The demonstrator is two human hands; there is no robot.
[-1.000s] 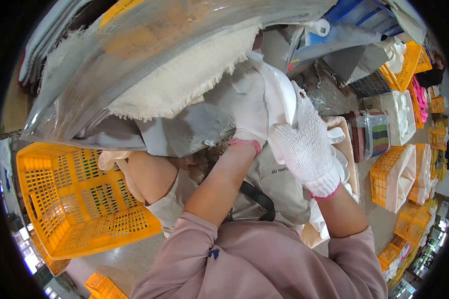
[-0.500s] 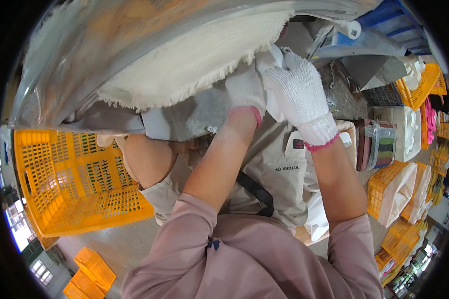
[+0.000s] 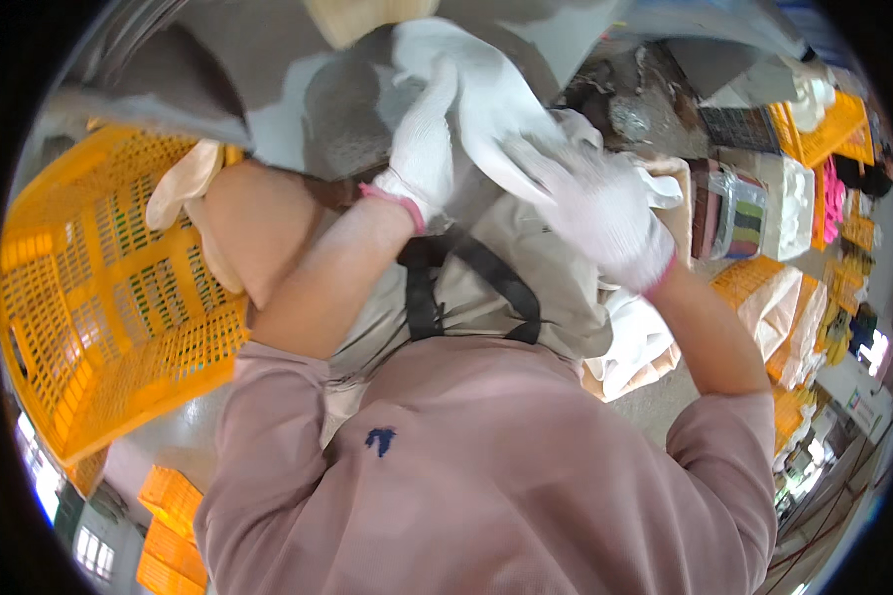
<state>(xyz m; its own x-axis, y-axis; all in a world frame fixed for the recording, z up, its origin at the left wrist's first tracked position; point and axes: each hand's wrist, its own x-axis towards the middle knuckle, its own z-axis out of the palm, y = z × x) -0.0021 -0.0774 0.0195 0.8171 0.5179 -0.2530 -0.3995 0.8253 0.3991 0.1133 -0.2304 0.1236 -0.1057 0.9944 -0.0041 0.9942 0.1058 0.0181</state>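
A long, curved white shoe sole (image 3: 491, 109) is held out in front of my lap, in front of a grey metal housing. My left hand (image 3: 422, 149), in a white knit glove with a pink cuff, grips its left side. At the sole's lower right end, my right hand (image 3: 600, 213), gloved the same way, has its fingers closed over the piece. Motion blurs those right fingers. Above the sole, part of a cream fringed cloth wheel (image 3: 367, 18) shows at the top edge.
A big yellow slatted crate (image 3: 99, 297) stands by my left leg, with pale sole-like pieces (image 3: 193, 183) at its rim. More white pieces (image 3: 630, 342) lie by my right thigh. Stacked bundles (image 3: 729, 208) and yellow crates (image 3: 749, 283) line the right side.
Both hands have come away from the cloth wheel, and they have moved apart. The sole now shows between them. My view has tilted down toward my lap.
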